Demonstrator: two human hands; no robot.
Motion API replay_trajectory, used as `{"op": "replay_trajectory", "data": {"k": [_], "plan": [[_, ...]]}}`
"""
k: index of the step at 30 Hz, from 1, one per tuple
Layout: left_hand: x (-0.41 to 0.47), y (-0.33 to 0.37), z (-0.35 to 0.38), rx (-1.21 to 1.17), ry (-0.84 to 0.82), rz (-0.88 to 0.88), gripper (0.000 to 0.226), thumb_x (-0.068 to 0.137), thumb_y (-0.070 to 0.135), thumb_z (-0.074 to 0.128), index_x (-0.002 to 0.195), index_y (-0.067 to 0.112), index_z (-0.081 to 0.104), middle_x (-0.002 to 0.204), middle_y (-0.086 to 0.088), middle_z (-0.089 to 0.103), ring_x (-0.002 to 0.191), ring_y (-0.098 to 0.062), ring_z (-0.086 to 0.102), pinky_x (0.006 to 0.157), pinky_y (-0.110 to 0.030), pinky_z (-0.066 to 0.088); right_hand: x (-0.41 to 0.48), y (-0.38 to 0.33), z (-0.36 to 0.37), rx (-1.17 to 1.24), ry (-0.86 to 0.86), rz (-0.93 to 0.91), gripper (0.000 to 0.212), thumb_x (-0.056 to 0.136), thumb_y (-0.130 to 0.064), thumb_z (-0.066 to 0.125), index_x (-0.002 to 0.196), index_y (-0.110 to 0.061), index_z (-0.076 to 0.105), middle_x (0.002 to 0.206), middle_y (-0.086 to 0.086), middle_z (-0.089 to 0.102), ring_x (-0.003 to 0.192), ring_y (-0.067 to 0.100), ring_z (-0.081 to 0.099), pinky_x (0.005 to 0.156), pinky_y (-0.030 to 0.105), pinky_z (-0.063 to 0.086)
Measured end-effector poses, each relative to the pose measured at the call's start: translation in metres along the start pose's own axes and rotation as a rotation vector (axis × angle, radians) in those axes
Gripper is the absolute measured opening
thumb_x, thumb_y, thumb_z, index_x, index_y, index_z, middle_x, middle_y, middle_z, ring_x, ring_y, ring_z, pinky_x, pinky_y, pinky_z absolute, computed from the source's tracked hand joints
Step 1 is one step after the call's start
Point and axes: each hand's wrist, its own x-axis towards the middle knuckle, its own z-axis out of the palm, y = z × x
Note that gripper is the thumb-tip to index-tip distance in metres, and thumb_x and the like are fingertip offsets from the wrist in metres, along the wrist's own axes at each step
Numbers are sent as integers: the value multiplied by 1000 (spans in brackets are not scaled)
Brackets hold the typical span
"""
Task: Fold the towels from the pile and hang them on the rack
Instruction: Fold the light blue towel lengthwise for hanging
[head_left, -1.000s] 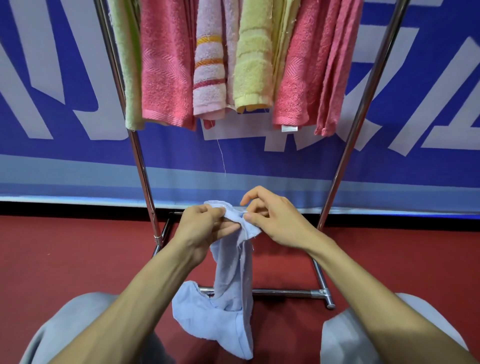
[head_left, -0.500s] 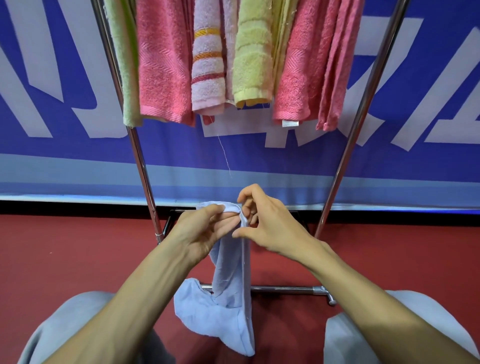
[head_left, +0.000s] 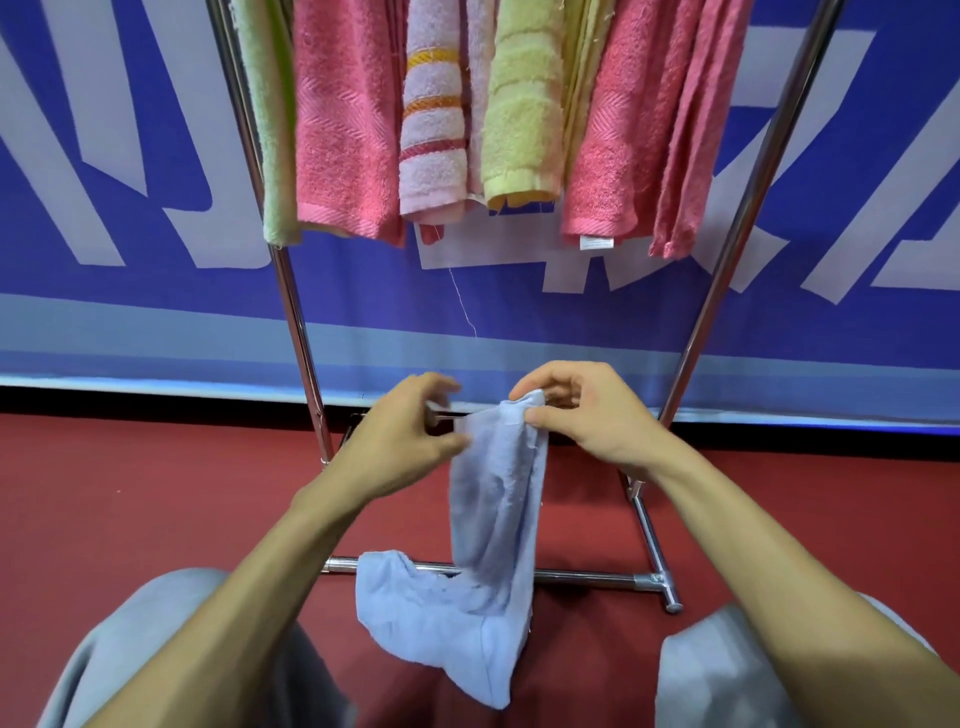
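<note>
From the head camera I see the light blue towel (head_left: 493, 509) hanging in front of me, between my two forearms and in front of the lower part of the rack (head_left: 296, 322). It is thin, limp cloth with a frayed, thready edge. It is bunched narrow at the top, falls in long vertical creases, then flares out at the bottom into a wide flap that bends off to my left, with a stitched hem running down its lower right side. The bottom end hangs between my grey-clad knees (head_left: 156, 649), crossing the rack's base bar (head_left: 582, 576).

Of my hands, the right hand (head_left: 587, 421) pinches the towel's top corner between thumb and curled fingers. My left hand (head_left: 400, 441) is smeared by motion blur, fingers curled, right beside the towel's upper left edge; I cannot tell whether it grips the cloth.

Above, the rack carries a green towel (head_left: 272, 130), a pink towel (head_left: 343, 130), a pale striped towel (head_left: 434, 130), a yellow towel (head_left: 522, 114) and two more pink ones on the right. Behind it are a blue banner (head_left: 130, 286) and a red floor (head_left: 156, 493)
</note>
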Motion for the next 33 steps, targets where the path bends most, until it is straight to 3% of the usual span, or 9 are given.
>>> {"op": "replay_trajectory", "data": {"k": [2, 3, 5, 8, 12, 15, 24, 28, 33], "plan": [[-1, 4, 4, -132, -153, 122, 83, 73, 29, 81, 143, 28, 35, 137, 15, 40, 125, 2, 38, 98, -10, 28, -2, -5, -2, 27, -77, -6, 28, 81, 10, 63, 89, -16, 67, 87, 4, 70, 80, 9, 62, 75, 22, 49], [-2, 9, 6, -161, -202, 161, 90, 72, 32, 81, 146, 29, 29, 142, 18, 35, 130, 5, 32, 103, -12, 24, -3, -6, -3, 39, -114, -11, 29, 81, 10, 62, 92, -16, 66, 88, 6, 69, 80, 11, 61, 75, 23, 48], [-1, 12, 11, -197, -253, 202, 78, 75, 35, 79, 142, 28, 39, 142, 18, 43, 129, 6, 37, 108, -17, 29, -5, -9, -4, 72, -171, -20, 31, 83, 11, 61, 97, -17, 63, 86, 9, 68, 78, 15, 59, 74, 26, 47], [1, 14, 15, -253, -312, 242, 33, 83, 33, 72, 112, 18, 67, 113, 11, 69, 110, -2, 60, 101, -32, 44, -7, -10, -8, 89, -196, -33, 33, 85, 9, 59, 101, -19, 61, 83, 17, 63, 76, 23, 54, 74, 35, 43], [1, 14, 12, -500, -288, 152, 27, 79, 25, 76, 82, 3, 61, 90, -6, 72, 86, -9, 64, 87, -38, 50, -10, -8, -19, 116, -179, -26, 32, 85, 7, 58, 101, -20, 61, 86, 20, 63, 79, 23, 53, 76, 38, 42], [-1, 18, 11, -632, -288, 136, 22, 77, 19, 76, 79, 5, 59, 82, 0, 71, 82, -10, 65, 81, -29, 52, -12, -7, -26, 106, -166, -22, 30, 84, 4, 58, 102, -19, 60, 88, 17, 65, 80, 23, 54, 77, 37, 42], [0, 21, 13, -305, 20, 170, 11, 90, 23, 62, 83, 19, 69, 75, 9, 68, 72, -4, 58, 69, -21, 45, -12, -5, -11, -46, -182, 5, 23, 80, -1, 72, 94, -17, 63, 91, 2, 66, 83, 11, 61, 81, 30, 52], [-1, 21, 14, -229, 36, 166, 12, 90, 25, 62, 84, 18, 69, 78, 7, 70, 79, -8, 62, 71, -21, 45, -10, -2, -3, -307, -70, -32, 27, 67, -22, 84, 82, -30, 63, 77, -9, 67, 71, 8, 60, 72, 30, 51], [-1, 19, 11, -132, 48, 181, 15, 90, 30, 61, 87, 19, 70, 81, 8, 70, 83, -11, 63, 75, -27, 48, -8, -4, -9, -434, -42, -44, 12, 72, -26, 80, 76, -30, 69, 67, -9, 67, 62, 3, 56, 67, 28, 51]]}}
